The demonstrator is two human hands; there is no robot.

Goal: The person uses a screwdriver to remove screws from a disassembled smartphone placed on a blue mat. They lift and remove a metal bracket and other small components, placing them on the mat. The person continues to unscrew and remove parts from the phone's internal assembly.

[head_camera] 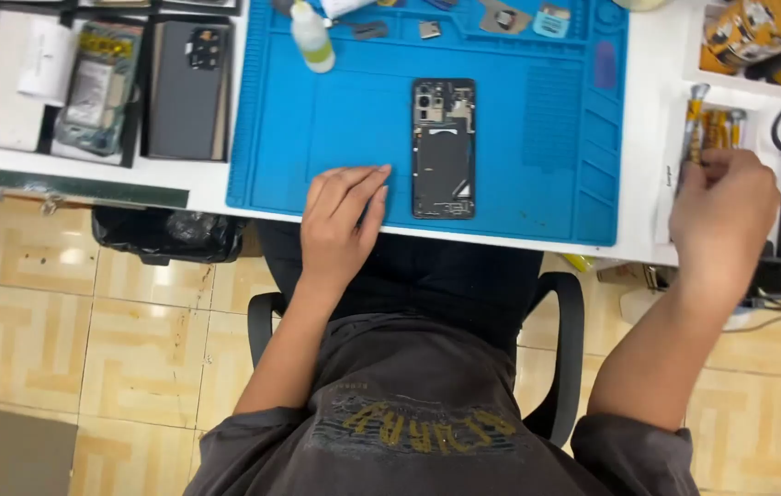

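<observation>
Fingers of the left hand [340, 219] lie flat, empty, beside the opened phone [444, 149] — right hand [721, 216], well right, curled among orange-handled tools [712, 129], grip unclear.

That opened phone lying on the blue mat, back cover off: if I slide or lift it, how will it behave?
The opened phone looks like a flat, rigid slab, so it probably won't flex or roll. It lies flat on the blue mat, which looks rubbery, so pushing it may drag rather than glide. Its exposed inner parts suggest fragility; edges seem the safer grip.
</observation>
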